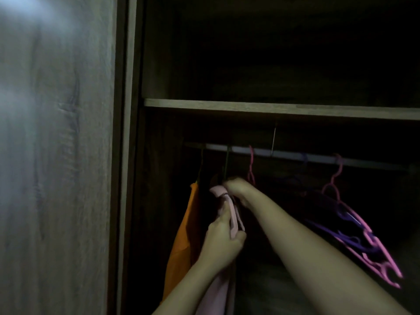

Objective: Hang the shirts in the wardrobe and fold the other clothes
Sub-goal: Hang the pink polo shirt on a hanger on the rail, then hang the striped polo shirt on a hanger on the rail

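The hanging step is under way. The pink shirt point(221, 289) sits just below the rail point(284, 154), beside the orange garment point(181, 235). The left hand point(223, 237) grips its shoulder and the right hand point(236, 186) curls over its collar. Next, likely: settle it straight under the rail, then let go.

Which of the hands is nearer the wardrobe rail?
Right. The right hand sits just below the rail at the top of the pink shirt; the left hand grips the shirt lower down.
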